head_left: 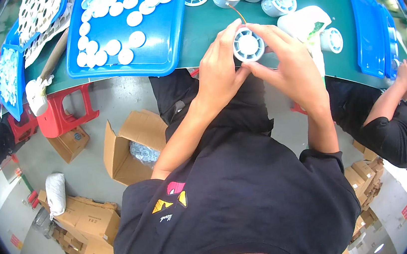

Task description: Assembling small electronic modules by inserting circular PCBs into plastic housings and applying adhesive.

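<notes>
Between my two hands is a round white plastic housing with a slotted ring around its disc-shaped centre; thin red and orange wires rise from its far side. My left hand grips its left side, and my right hand curls around its right side, with the thumbs at the near edge. It is held over the near edge of the green table. Several similar white housings with wires stand just beyond my hands. A blue tray with many white discs lies to the left.
Right of my hands are a white plastic bag and another housing. Blue trays stand farther right, near a co-worker's arm. A red stool and an open carton are on the floor at left.
</notes>
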Available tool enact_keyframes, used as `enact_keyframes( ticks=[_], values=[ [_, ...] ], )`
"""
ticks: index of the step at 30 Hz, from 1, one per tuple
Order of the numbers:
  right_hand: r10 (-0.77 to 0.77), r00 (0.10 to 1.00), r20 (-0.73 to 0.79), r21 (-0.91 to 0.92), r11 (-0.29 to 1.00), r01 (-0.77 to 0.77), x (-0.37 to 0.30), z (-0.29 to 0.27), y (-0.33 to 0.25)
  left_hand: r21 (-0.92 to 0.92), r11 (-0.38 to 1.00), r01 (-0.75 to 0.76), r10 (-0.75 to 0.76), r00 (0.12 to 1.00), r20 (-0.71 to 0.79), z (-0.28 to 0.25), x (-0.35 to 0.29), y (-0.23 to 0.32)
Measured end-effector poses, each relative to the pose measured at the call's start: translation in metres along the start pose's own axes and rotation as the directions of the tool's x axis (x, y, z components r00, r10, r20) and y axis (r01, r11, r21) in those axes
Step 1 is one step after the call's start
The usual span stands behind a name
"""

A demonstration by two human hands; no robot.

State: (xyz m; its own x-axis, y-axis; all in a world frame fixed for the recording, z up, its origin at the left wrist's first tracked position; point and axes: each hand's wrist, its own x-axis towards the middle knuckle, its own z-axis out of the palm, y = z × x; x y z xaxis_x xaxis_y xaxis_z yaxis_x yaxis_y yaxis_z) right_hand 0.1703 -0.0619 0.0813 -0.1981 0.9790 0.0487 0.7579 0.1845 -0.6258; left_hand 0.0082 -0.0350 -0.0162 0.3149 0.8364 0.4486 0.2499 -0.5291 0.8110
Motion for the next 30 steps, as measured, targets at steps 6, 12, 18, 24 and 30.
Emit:
enact_keyframes(
  ticks=[6,12,18,24,30],
  values=[
    [0.03,0.999,-0.016,0.013,0.999,-0.03,-0.002,0.002,-0.003,0.044,0.999,-0.022,0.022,1.0,0.004,0.0,-0.003,0.0],
    [0.1,0.994,0.041,0.099,0.99,-0.104,0.003,0.003,-0.006,0.069,0.998,0.005,0.0,0.997,-0.075,0.007,-0.006,0.01],
    [0.109,0.902,-0.418,0.006,0.993,-0.118,-0.024,-0.018,0.014,-0.006,0.996,0.091,-0.091,0.991,-0.101,0.018,0.005,0.022],
    [0.156,0.674,-0.722,-0.261,0.841,-0.475,-0.07,0.01,0.074,-0.09,0.982,0.166,-0.147,0.972,0.185,-0.002,0.012,0.006],
    [0.143,0.526,-0.838,-0.196,0.821,-0.536,-0.087,0.014,0.063,-0.161,0.963,0.216,-0.163,0.944,0.288,0.0,0.017,0.017]
  ],
)
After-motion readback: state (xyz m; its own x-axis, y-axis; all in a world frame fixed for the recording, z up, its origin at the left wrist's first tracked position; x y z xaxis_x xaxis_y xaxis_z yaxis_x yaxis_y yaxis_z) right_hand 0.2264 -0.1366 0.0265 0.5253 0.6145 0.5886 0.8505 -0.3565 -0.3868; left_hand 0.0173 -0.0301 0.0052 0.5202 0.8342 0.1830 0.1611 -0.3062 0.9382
